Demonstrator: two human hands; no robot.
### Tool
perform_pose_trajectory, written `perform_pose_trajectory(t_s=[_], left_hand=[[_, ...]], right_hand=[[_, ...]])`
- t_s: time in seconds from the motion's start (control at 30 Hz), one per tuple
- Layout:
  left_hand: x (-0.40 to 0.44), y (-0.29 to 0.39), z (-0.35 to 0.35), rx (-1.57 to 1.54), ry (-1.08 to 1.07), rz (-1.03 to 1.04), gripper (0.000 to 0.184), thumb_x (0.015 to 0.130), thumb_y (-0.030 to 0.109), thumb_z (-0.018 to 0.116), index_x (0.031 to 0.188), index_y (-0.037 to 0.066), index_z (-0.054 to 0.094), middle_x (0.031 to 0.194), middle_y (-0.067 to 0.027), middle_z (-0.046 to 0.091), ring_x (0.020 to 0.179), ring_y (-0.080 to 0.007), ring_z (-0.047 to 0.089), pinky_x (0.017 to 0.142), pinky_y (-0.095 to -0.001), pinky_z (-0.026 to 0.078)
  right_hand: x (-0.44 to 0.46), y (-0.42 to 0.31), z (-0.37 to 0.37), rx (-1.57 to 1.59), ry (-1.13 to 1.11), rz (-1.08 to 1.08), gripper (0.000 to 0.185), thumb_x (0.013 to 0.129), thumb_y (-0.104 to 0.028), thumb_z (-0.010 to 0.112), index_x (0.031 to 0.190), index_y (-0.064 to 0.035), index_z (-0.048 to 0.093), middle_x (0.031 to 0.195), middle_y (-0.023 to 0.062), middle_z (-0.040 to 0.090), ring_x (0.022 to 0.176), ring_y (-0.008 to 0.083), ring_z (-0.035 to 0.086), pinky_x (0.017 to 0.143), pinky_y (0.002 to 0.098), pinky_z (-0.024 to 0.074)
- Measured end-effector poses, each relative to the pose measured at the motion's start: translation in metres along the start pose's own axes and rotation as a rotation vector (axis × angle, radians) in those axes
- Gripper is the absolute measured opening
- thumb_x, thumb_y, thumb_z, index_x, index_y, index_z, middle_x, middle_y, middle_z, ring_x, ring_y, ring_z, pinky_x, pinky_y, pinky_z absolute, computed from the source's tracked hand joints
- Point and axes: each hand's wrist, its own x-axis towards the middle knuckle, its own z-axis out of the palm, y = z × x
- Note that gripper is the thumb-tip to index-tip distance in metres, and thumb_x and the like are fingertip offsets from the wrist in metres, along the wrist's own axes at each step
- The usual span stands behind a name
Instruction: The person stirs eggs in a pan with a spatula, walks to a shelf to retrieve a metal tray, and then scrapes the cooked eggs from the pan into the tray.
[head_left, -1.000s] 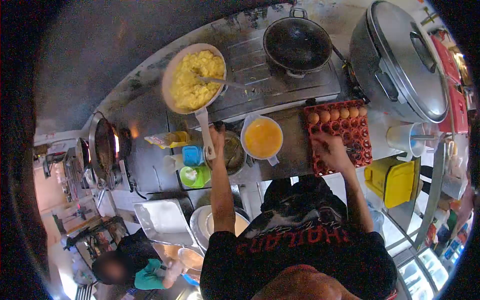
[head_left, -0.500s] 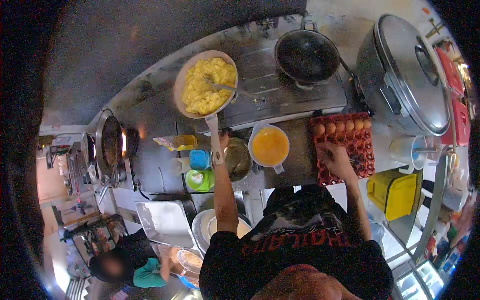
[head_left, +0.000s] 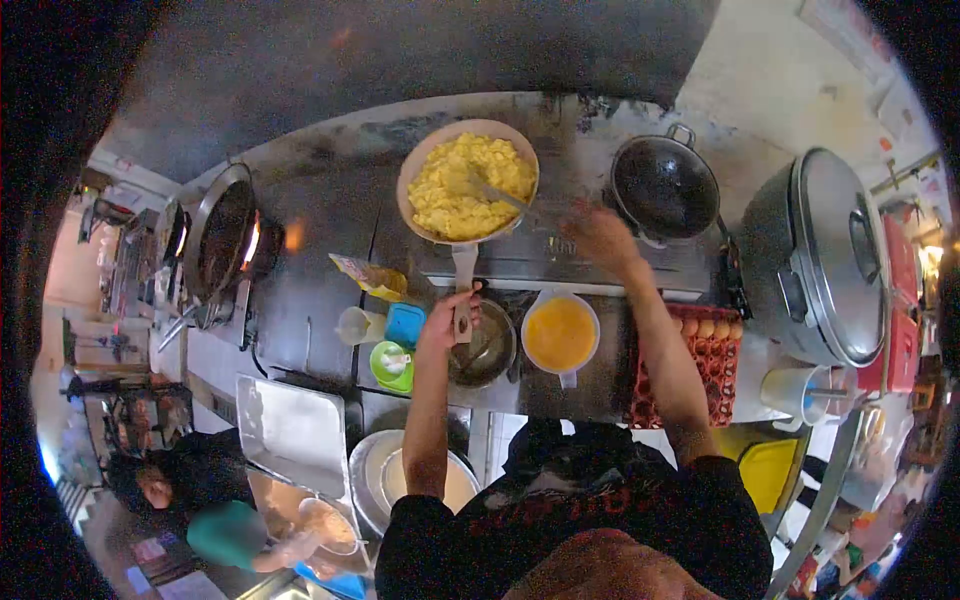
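Observation:
My left hand (head_left: 443, 318) grips the handle of a light-coloured frying pan (head_left: 406, 200), fingers around it. Scrambled eggs (head_left: 450, 195) fill the pan, and a spatula (head_left: 500, 196) rests in them with its handle pointing right. Over the stove top (head_left: 590, 268), my right hand (head_left: 605, 238) reaches toward the end of that handle. It is blurred, its fingers look stretched out, and I see nothing in it. Under my right forearm lies a red egg tray (head_left: 712, 375) with several eggs (head_left: 697, 327) along its far row. Beaten egg (head_left: 560, 335) fills a white jug (head_left: 594, 352) between my arms.
A black wok (head_left: 665, 187) stands at the back right, beside a big lidded metal pot (head_left: 840, 260). Left of my hand are a metal bowl (head_left: 485, 350), a green cup (head_left: 392, 378) and a blue container (head_left: 405, 325). A flame burns by another wok (head_left: 222, 235). A co-worker (head_left: 225, 530) works lower left.
My right hand has left the egg tray and moved forward and left over the stove. My left hand still holds the pan handle. The whole view has shifted.

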Motion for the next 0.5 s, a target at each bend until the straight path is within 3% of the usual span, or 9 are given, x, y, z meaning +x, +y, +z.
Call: perform_pose_trajectory(t_s=[0.07,0.1,0.17,0.2,0.23,0.33,0.4,0.5], left_hand=[[-0.007,0.001,0.015,-0.004,0.04,0.01,0.037,0.086,0.028,0.059,0.115,0.005,0.058,0.074,-0.0038,0.055,0.064,-0.0178,0.057,0.054,-0.0285,0.047],[-0.009,0.0,0.015,-0.013,0.072,0.0,0.032,0.09,0.029,0.053,0.112,0.006,0.056,0.078,-0.0041,0.056,0.063,-0.0173,0.054,0.056,-0.0335,0.047],[-0.006,-0.003,0.001,-0.085,0.086,0.063,0.034,0.091,0.032,0.051,0.112,0.005,0.055,0.083,-0.0052,0.059,0.068,-0.018,0.056,0.059,-0.0341,0.049],[-0.002,-0.005,-0.007,-0.105,0.084,0.075,0.036,0.092,0.033,0.05,0.112,0.004,0.055,0.085,-0.0057,0.06,0.07,-0.0184,0.058,0.061,-0.0345,0.05],[-0.002,-0.01,-0.016,-0.167,0.213,0.143,0.039,0.094,0.036,0.047,0.114,0.003,0.054,0.093,-0.0065,0.062,0.077,-0.0182,0.059,0.064,-0.0345,0.051],[0.012,-0.027,-0.055,0.105,0.199,0.425,0.037,0.094,0.034,0.046,0.115,0.005,0.054,0.094,-0.0052,0.061,0.079,-0.0163,0.058,0.066,-0.0335,0.05],[0.005,-0.025,-0.045,0.054,0.235,0.323,0.038,0.094,0.036,0.046,0.115,0.005,0.054,0.095,-0.0055,0.061,0.08,-0.0169,0.058,0.067,-0.034,0.05],[0.005,-0.02,-0.026,0.044,0.231,0.237,0.039,0.093,0.037,0.046,0.115,0.005,0.053,0.096,-0.006,0.061,0.081,-0.0177,0.058,0.068,-0.0347,0.05]], right_hand=[[0.026,-0.009,0.037,0.049,-0.328,0.175,0.038,0.084,-0.028,0.061,0.113,-0.0035,0.056,0.099,0.0184,0.062,0.082,0.0403,0.059,0.071,0.0436,0.0491],[0.034,-0.025,0.035,0.036,-0.297,0.194,0.038,0.083,-0.028,0.062,0.111,-0.0031,0.056,0.1,0.0185,0.062,0.082,0.0402,0.059,0.071,0.0435,0.049],[0.02,-0.061,0.023,0.015,-0.244,0.256,0.037,0.082,-0.028,0.064,0.108,-0.0024,0.056,0.1,0.0189,0.062,0.083,0.04,0.059,0.072,0.0432,0.0489],[0.006,-0.052,0.046,0.03,-0.084,0.157,0.036,0.081,-0.027,0.065,0.107,-0.0022,0.056,0.101,0.0192,0.062,0.083,0.0397,0.059,0.071,0.0431,0.049],[-0.009,-0.023,0.085,0.029,0.095,0.075,0.035,0.081,-0.026,0.065,0.105,-0.002,0.056,0.101,0.0196,0.061,0.084,0.0394,0.059,0.071,0.0431,0.0491],[-0.036,-0.015,0.052,0.076,0.217,0.153,0.031,0.079,-0.019,0.066,0.103,-0.0019,0.056,0.095,0.0191,0.06,0.082,0.0373,0.06,0.069,0.0425,0.0488],[-0.055,-0.034,0.01,0.143,0.285,0.285,0.029,0.077,-0.013,0.065,0.103,-0.0019,0.056,0.091,0.0175,0.059,0.08,0.0353,0.06,0.067,0.0419,0.0482],[-0.088,-0.044,-0.03,0.236,0.31,0.226,0.023,0.078,-0.009,0.062,0.099,-0.0012,0.057,0.083,0.0174,0.057,0.074,0.034,0.058,0.063,0.042,0.0463]])
